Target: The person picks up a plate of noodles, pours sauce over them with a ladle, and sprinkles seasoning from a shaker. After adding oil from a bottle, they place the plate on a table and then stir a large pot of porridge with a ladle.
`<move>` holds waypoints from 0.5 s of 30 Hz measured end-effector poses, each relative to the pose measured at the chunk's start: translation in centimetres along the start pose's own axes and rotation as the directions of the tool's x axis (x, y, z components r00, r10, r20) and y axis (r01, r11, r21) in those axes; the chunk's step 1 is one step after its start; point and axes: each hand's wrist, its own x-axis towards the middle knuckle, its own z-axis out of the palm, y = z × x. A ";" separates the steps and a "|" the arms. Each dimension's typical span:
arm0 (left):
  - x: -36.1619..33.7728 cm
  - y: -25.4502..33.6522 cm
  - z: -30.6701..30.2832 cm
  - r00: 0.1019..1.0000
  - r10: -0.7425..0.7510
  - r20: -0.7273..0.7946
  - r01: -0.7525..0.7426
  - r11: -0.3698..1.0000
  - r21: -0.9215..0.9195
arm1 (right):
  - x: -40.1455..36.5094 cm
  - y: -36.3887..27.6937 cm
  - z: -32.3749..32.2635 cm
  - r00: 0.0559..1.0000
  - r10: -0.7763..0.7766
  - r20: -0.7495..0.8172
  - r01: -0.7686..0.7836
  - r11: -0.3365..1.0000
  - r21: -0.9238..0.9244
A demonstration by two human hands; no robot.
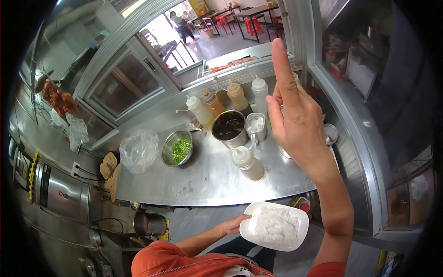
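Note:
My left hand (234, 225) grips the left rim of a white rectangular dish (247, 234), held in front of my body below the counter's edge. Inside lie soft, glossy white pieces of food (277, 225) whose kind I cannot make out. My right hand (295, 108) is raised over the right side of the counter, index finger stretched up and thumb apart. Nothing shows in it, and its other fingers are partly hidden. Below and left of it stand a squeeze bottle (248, 164), a square container of white stuff (256, 125) and a pot of dark liquid (229, 127).
On the steel counter (207, 184) are a bowl of chopped green onion (179, 148), a clear plastic bag (138, 150) and several squeeze bottles (199, 111) along the window. A roasted bird (59, 99) hangs at left. Beyond the window a person (181, 27) is among tables.

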 end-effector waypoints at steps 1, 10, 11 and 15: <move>0.1 -0.1 -0.1 1.000 -0.005 0.006 0.005 1.000 -0.003 | 0.1 0.1 0.1 1.000 -0.024 -0.015 0.023 1.000 -0.019; 0.0 -0.5 0.0 1.000 -0.011 0.001 0.011 0.999 0.050 | 4.1 -1.6 -0.9 0.998 -0.059 -0.030 0.058 0.998 -0.036; 0.1 -0.7 -0.3 1.000 -0.016 -0.003 0.016 0.999 0.044 | 5.0 -1.9 -1.2 0.996 -0.073 0.045 0.074 0.997 -0.018; 0.2 -0.7 -0.3 1.000 -0.015 0.005 0.015 1.000 0.022 | 5.8 -1.4 -0.5 0.989 -0.140 0.055 0.146 0.980 -0.138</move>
